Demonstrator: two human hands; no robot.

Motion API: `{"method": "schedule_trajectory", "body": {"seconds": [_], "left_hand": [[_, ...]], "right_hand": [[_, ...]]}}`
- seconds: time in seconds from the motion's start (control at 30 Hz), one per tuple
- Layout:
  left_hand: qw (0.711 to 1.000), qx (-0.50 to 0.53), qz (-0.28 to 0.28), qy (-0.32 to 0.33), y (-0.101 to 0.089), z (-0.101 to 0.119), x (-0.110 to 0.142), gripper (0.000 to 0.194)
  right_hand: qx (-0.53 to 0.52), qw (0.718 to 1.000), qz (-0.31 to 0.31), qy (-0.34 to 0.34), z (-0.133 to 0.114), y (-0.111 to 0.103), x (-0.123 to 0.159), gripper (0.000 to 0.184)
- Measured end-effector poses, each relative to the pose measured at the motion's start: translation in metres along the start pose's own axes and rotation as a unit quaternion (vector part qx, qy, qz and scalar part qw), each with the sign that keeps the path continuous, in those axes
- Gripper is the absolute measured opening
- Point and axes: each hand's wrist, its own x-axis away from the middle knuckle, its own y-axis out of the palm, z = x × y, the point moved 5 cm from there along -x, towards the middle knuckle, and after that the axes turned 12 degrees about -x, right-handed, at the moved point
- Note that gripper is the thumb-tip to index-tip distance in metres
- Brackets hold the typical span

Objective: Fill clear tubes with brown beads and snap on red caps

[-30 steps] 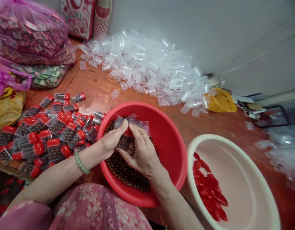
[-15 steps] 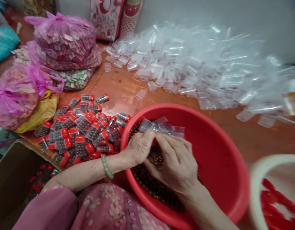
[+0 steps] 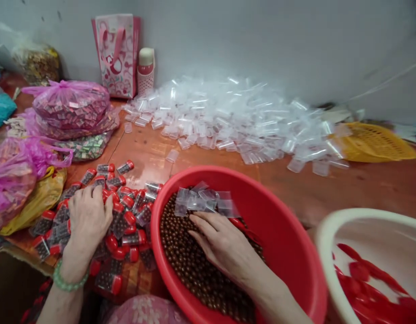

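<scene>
My left hand (image 3: pixel 89 211), with a green bead bracelet (image 3: pixel 69 278) on its wrist, lies over the pile of small clear boxes with red caps (image 3: pixel 118 225), which have dark beads inside. Its thumb stands apart from the fingers, and nothing shows in its grip; the fingertips are partly hidden among the boxes. Inside the red basin (image 3: pixel 289 225), my right hand (image 3: pixel 221 245) reaches over dark brown beads (image 3: pixel 194 270). Its fingers are stretched and apart, the tips just below several clear empty cases (image 3: pixel 201 200) lying on the beads. Something red (image 3: pixel 243 225) shows beside that hand.
A large heap of clear cases (image 3: pixel 221 117) lies along the wall, with a yellow basket (image 3: pixel 377 141) at its right. A white tub (image 3: pixel 329 234) with red caps (image 3: pixel 366 279) stands right. Pink bags (image 3: pixel 71 105) sit left, above an open cardboard box (image 3: pixel 12 274).
My hands were together over the basin; now the left has moved away to the red-capped pile and the right is lower in the basin. The view has tilted up, showing more wall.
</scene>
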Motion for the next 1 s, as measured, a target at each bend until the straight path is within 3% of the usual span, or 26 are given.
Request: {"method": "schedule_trajectory", "body": {"seconds": [0.07,0.13,0.27,0.37,0.5,0.67,0.77,0.83,0.9,1.0], "left_hand": [[1.000,0.004,0.010,-0.004,-0.003,0.003,-0.008,0.040],[0.998,0.058,0.007,0.019,-0.010,0.025,-0.026,0.037],[0.969,0.168,-0.111,0.142,-0.003,0.113,-0.087,0.025],[0.956,0.194,-0.145,0.165,0.013,0.174,-0.133,0.031],[0.952,0.191,-0.167,0.171,0.039,0.219,-0.165,0.045],[0.944,0.192,-0.179,0.201,0.064,0.235,-0.180,0.031],[0.934,0.205,-0.198,0.215,0.064,0.230,-0.192,0.025],[0.926,0.230,-0.205,0.218,0.050,0.219,-0.198,0.024],[0.909,0.317,-0.172,0.208,0.019,0.202,-0.195,0.029],[0.844,0.437,-0.122,0.287,-0.038,0.182,-0.157,0.036]], "right_hand": [[0.003,1.000,-0.016,0.015,0.005,0.004,0.000,0.022],[0.008,0.999,-0.037,0.031,0.011,0.007,-0.001,0.021],[0.015,0.993,-0.098,0.067,0.021,0.009,-0.005,0.013],[0.028,0.987,-0.122,0.101,0.023,0.006,-0.007,0.010],[0.036,0.979,-0.139,0.147,0.027,-0.001,-0.005,0.007],[0.031,0.965,-0.149,0.215,0.042,-0.010,0.003,0.010],[0.019,0.961,-0.141,0.238,0.049,-0.014,0.006,0.013],[-0.014,0.964,-0.115,0.240,0.052,-0.019,0.006,0.015],[-0.074,0.968,-0.041,0.235,0.053,-0.029,0.005,0.019],[-0.209,0.939,0.123,0.243,0.056,-0.051,0.006,0.026]]}}
